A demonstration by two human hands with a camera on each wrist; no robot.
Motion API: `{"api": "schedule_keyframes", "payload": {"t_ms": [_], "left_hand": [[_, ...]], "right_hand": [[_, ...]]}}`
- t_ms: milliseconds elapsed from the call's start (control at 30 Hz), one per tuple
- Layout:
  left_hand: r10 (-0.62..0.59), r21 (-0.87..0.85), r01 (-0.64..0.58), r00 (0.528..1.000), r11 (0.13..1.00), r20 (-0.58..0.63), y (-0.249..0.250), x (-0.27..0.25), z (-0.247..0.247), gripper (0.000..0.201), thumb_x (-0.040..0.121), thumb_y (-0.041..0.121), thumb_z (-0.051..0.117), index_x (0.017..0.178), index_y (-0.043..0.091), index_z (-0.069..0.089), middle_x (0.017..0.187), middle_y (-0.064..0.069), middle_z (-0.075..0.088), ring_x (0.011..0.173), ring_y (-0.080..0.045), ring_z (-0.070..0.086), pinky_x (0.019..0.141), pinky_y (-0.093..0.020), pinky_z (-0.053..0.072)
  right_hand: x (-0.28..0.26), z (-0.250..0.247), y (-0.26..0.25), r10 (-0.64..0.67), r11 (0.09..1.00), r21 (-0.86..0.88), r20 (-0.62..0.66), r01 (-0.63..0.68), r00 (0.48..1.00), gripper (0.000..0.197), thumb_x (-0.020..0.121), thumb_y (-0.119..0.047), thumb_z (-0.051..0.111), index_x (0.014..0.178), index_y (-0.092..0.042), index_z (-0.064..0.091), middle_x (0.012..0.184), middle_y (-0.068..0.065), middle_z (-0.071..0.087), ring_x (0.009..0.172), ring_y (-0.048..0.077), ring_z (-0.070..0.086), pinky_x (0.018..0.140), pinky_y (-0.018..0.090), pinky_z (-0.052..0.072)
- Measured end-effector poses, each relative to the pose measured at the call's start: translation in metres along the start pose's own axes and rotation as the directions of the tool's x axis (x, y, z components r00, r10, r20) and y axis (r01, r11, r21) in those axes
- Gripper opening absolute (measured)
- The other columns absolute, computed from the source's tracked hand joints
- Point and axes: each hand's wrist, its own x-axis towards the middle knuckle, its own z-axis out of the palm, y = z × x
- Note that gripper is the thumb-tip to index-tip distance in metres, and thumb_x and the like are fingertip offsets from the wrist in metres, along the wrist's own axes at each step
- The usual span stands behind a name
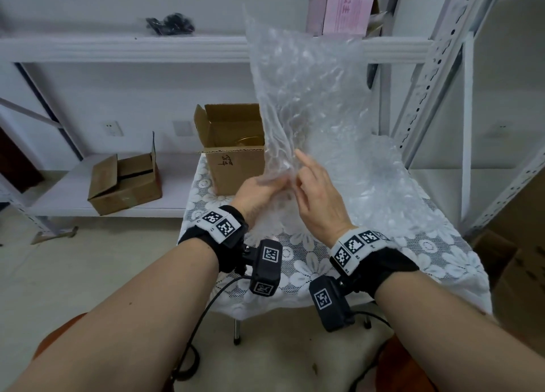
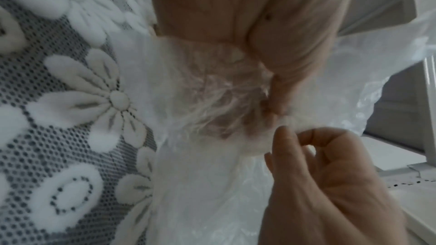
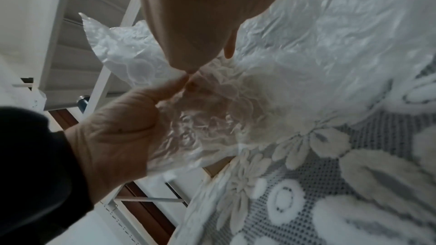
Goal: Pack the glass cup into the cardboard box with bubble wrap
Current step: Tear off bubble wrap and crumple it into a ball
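Note:
A clear bubble wrap sheet (image 1: 309, 91) stands upright above the table, held by its lower edge. My left hand (image 1: 274, 182) grips that edge, thumb in front and fingers behind the film (image 2: 212, 90). My right hand (image 1: 298, 179) pinches the same edge beside it, forefinger raised. In the left wrist view my left hand (image 2: 264, 111) is above my right hand (image 2: 297, 137). In the right wrist view the right hand (image 3: 207, 60) meets the left hand (image 3: 186, 83) on the wrap (image 3: 224, 109). An open cardboard box (image 1: 236, 170) stands behind; a curved glassy rim (image 1: 246, 140) shows inside.
More bubble wrap (image 1: 383, 191) lies on the right half of the lace-covered table (image 1: 309, 265). A second cardboard box (image 1: 124, 182) sits on a low shelf at left. A pink box (image 1: 345, 11) is on the upper shelf. Metal rack posts (image 1: 427, 82) stand at right.

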Motion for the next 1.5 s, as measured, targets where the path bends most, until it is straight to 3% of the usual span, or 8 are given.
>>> {"api": "schedule_keyframes", "payload": {"t_ms": [233, 467, 833, 967, 1067, 1300, 1400, 1500], "left_hand": [[-0.119, -0.099, 0.093, 0.948, 0.991, -0.296, -0.027, -0.003, -0.029, 0.027, 0.09, 0.027, 0.063, 0.069, 0.011, 0.07, 0.088, -0.007, 0.072, 0.079, -0.021, 0.065, 0.088, -0.037, 0.048], [-0.255, -0.147, 0.215, 0.895, 0.965, -0.367, -0.04, -0.011, -0.048, 0.025, 0.091, 0.027, 0.061, 0.099, 0.005, 0.068, 0.092, -0.01, 0.072, 0.081, -0.023, 0.069, 0.075, -0.036, 0.058], [-0.208, 0.044, 0.262, 0.847, 0.964, -0.489, -0.044, -0.021, -0.069, 0.018, 0.093, 0.024, 0.055, 0.08, 0.012, 0.057, 0.091, -0.011, 0.061, 0.081, -0.026, 0.061, 0.082, -0.042, 0.056], [-0.189, 0.132, 0.29, 0.845, 0.948, -0.499, -0.049, -0.024, -0.077, 0.037, 0.095, 0.027, 0.052, 0.116, -0.003, 0.06, 0.111, -0.021, 0.065, 0.1, -0.036, 0.063, 0.093, -0.046, 0.052], [-0.2, 0.155, 0.323, 0.829, 0.934, -0.522, -0.052, -0.027, -0.081, 0.04, 0.095, 0.027, 0.051, 0.119, -0.004, 0.059, 0.123, -0.025, 0.06, 0.114, -0.039, 0.058, 0.098, -0.048, 0.048], [0.166, 0.427, 0.285, 0.634, 0.858, -0.755, -0.028, -0.04, -0.065, 0.035, 0.081, 0.008, 0.066, 0.112, 0.01, 0.051, 0.118, -0.008, 0.052, 0.108, -0.027, 0.053, 0.091, -0.037, 0.047], [0.487, 0.71, 0.05, 0.694, 0.702, -0.53, -0.016, -0.044, -0.051, 0.021, 0.08, 0.006, 0.064, 0.09, 0.018, 0.051, 0.093, 0.004, 0.05, 0.086, -0.015, 0.05, 0.073, -0.022, 0.043], [0.399, 0.757, -0.147, 0.903, 0.636, -0.159, -0.015, -0.047, -0.034, 0.021, 0.079, 0.019, 0.069, 0.096, 0.021, 0.056, 0.097, 0.004, 0.059, 0.09, -0.014, 0.057, 0.076, -0.02, 0.046]], "right_hand": [[-0.008, 0.009, 0.004, 0.297, 0.947, -0.11, -0.061, -0.302, 0.953, 0.045, 0.095, -0.024, 0.049, 0.138, -0.014, 0.038, 0.155, 0.01, 0.02, 0.145, 0.026, 0.016, 0.118, 0.043, 0.017], [-0.01, 0.006, 0.025, 0.8, 0.573, 0.353, -0.047, -0.74, 0.598, 0.066, 0.094, -0.03, 0.053, 0.147, -0.012, 0.019, 0.145, 0.013, 0.037, 0.134, 0.03, 0.035, 0.11, 0.044, 0.03], [-0.014, 0.016, 0.041, 0.832, 0.528, 0.403, -0.067, -0.748, 0.551, 0.011, 0.091, -0.011, 0.059, 0.097, -0.005, 0.065, 0.089, 0.007, 0.063, 0.08, 0.021, 0.058, 0.072, 0.03, 0.047], [-0.02, 0.018, 0.038, 0.886, 0.353, 0.555, 0.06, -0.753, 0.459, 0.026, 0.087, -0.027, 0.064, 0.102, -0.007, 0.057, 0.08, 0.007, 0.062, 0.067, 0.019, 0.059, 0.063, 0.024, 0.054], [-0.024, 0.022, 0.039, 0.835, 0.164, 0.546, 0.367, -0.822, 0.41, 0.064, 0.072, -0.034, 0.079, 0.122, -0.003, 0.052, 0.108, 0.012, 0.065, 0.093, 0.027, 0.066, 0.084, 0.039, 0.056], [-0.032, 0.025, 0.043, 0.839, 0.199, 0.416, 0.396, -0.887, 0.374, 0.017, 0.086, 0.004, 0.058, 0.1, 0.011, 0.064, 0.087, 0.023, 0.064, 0.081, 0.031, 0.06, 0.078, 0.047, 0.053], [-0.033, 0.028, 0.046, 0.845, 0.167, 0.426, 0.403, -0.889, 0.352, 0.021, 0.087, 0.008, 0.052, 0.104, 0.009, 0.065, 0.081, 0.018, 0.065, 0.08, 0.029, 0.059, 0.073, 0.038, 0.049], [-0.031, 0.024, 0.046, 0.85, 0.148, 0.418, 0.41, -0.896, 0.331, 0.015, 0.088, 0.004, 0.052, 0.086, 0.009, 0.065, 0.079, 0.031, 0.06, 0.074, 0.035, 0.061, 0.066, 0.033, 0.045]]}}
